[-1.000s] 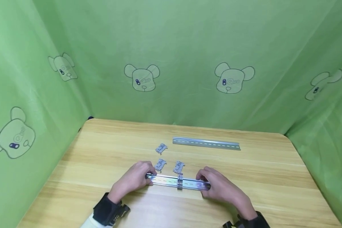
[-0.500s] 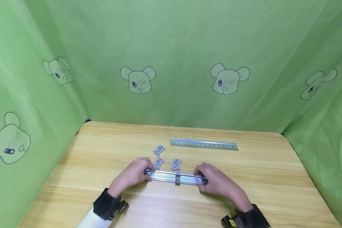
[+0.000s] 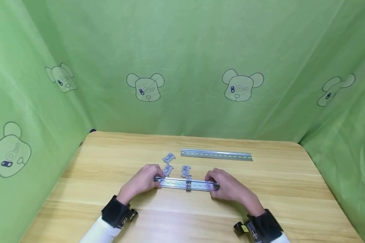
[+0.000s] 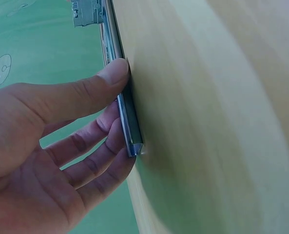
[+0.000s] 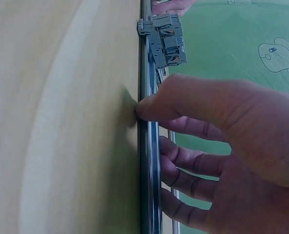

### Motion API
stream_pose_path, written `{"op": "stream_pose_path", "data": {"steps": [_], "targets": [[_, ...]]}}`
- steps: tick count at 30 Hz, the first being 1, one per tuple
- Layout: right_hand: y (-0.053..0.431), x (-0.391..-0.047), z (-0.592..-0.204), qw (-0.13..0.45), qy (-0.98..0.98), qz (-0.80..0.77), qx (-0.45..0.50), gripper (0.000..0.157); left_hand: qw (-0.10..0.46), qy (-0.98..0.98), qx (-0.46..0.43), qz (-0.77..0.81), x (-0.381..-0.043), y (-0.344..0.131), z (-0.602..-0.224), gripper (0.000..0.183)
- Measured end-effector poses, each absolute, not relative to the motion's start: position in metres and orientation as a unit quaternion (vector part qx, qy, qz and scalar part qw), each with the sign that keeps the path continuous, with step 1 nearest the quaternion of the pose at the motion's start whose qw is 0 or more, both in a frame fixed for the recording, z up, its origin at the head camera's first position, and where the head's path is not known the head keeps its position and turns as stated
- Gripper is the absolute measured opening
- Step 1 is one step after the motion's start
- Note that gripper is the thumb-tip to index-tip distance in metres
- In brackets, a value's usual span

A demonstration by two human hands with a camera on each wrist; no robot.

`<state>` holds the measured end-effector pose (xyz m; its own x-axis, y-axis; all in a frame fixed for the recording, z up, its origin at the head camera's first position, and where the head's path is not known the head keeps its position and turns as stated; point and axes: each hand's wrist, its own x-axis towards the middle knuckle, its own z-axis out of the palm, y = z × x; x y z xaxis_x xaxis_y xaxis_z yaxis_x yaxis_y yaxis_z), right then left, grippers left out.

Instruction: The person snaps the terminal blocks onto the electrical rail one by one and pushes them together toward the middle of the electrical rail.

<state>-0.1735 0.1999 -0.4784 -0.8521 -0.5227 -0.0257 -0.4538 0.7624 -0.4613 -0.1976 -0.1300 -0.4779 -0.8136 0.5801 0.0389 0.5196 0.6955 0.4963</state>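
A slotted metal DIN rail (image 3: 173, 183) lies crosswise on the table between both hands. My left hand (image 3: 144, 179) grips its left end, thumb on the near edge and fingers on the far edge. Near the right end my right hand (image 3: 228, 186) holds the rail the same way. Grey terminal blocks (image 3: 188, 183) stand on the rail around its middle; the right wrist view shows this terminal block group (image 5: 166, 41) side-on. Just behind the rail lie loose grey terminal blocks, one terminal block (image 3: 185, 170) at centre and another terminal block (image 3: 168, 169) by the left fingertips.
A third loose terminal block (image 3: 169, 157) lies farther back. Behind it to the right is a second DIN rail (image 3: 216, 155), parallel to the table's back edge. Green curtains (image 3: 185, 111) enclose the wooden table (image 3: 176, 222) at the back and sides.
Both hands keep their grip on the rail. Rail and hands have shifted slightly away toward the loose terminal blocks, narrowing the gap. The head view has also drifted a little.
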Motion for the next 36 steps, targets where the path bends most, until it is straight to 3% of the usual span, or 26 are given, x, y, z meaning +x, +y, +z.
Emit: {"op": "stream_pose_path", "data": {"steps": [18,22,26,36], "targets": [[0.202,-0.179,-0.477,0.076,0.933,-0.23,-0.266,0.039,0.049,0.915,0.316,0.246,-0.205,-0.129,-0.481,0.036],[0.209,-0.181,-0.47,0.078,0.933,-0.241,-0.256,0.045,0.058,0.913,0.302,0.268,-0.207,-0.132,-0.481,0.035],[0.227,-0.188,-0.459,0.044,0.938,-0.237,-0.25,0.055,0.061,0.913,0.284,0.288,-0.211,-0.133,-0.472,0.033],[0.28,-0.224,-0.451,-0.001,0.954,-0.189,-0.231,0.062,0.073,0.917,0.308,0.242,-0.261,-0.085,-0.439,0.045]]}}
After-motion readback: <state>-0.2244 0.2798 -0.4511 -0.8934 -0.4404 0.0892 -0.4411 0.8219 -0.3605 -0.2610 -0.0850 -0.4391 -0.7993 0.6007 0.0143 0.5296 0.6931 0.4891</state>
